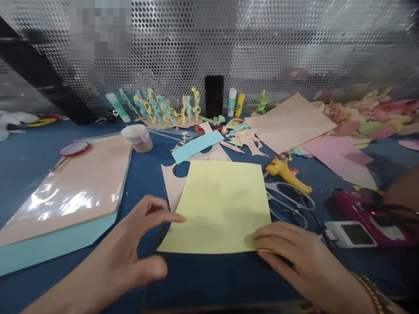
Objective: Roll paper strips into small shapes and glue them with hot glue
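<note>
A pale yellow sheet of paper (225, 205) lies in front of me, over pink paper scraps (172, 181) with round holes cut in them. My right hand (294, 253) pinches its near right corner, fingers on top and thumb at the underside. At the left edge, my left hand (131, 242) is open, thumb and forefinger spread, the forefinger's tip over the paper; whether it touches I cannot tell. Just right of the sheet are grey-handled scissors (290, 200) and a yellow glue gun (288, 174). A light blue paper strip (198, 146) rests beyond the far edge.
Glossy-wrapped pink paper (75, 187) lies at left, with a tape roll (75, 148) on it and a paper cup (137, 138) beside it. A phone (214, 96) stands against the perforated metal wall (262, 48). A magenta device (373, 213) sits at right, near another person's arm (404, 192).
</note>
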Available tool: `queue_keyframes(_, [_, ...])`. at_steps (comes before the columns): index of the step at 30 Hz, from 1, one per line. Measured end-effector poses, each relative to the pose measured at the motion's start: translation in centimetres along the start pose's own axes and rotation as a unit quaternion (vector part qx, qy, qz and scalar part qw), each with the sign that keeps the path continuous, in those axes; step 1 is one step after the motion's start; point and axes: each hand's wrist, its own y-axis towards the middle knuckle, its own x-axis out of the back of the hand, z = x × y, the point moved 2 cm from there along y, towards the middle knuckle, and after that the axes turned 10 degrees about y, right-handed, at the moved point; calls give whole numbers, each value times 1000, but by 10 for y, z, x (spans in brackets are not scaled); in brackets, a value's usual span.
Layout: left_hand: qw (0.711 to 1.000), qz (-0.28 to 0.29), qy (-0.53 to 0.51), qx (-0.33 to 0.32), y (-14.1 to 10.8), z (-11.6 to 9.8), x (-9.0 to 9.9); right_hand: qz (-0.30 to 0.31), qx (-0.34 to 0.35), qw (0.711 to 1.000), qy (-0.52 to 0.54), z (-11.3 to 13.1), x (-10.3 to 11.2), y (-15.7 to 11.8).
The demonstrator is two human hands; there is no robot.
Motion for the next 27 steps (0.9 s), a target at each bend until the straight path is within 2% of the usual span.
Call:
queue_keyframes(3, [1000, 4, 3, 0, 6, -7, -5, 5, -66, 997, 38, -4, 2, 5])
queue_keyframes(7, [993, 103, -11, 48, 27, -10, -19, 4, -206, 977, 45, -14, 6, 11])
queue_keyframes(10, [989, 118, 3, 88, 39, -8, -20, -10, -270, 962, 44, -19, 9, 14])
queue_keyframes(13, [987, 118, 39, 98, 40, -8, -19, -19, -273, 961, 40, -17, 9, 16])
queue_keyframes(19, [982, 129, 122, 67, 30, -7, -28, 3, -257, 966, 14, -15, 6, 9])
queue_keyframes(21, [979, 95, 172, 44, 26, -5, -30, 2, -251, 968, -10, -17, 5, 7])
queue_keyframes(23, [971, 2, 237, -8, 22, -6, -31, 5, -244, 969, -28, -17, 4, 7])
queue_keyframes(25, [946, -119, 283, -101, 15, -12, -32, 11, -240, 970, -43, -18, 2, 8])
queue_keyframes(26, [930, -165, 290, -152, 11, -17, -33, 15, -238, 970, -50, -18, 2, 8])
queue_keyframes(27, [917, -187, 285, -209, 7, -22, -37, 19, -233, 971, -56, -18, 1, 9])
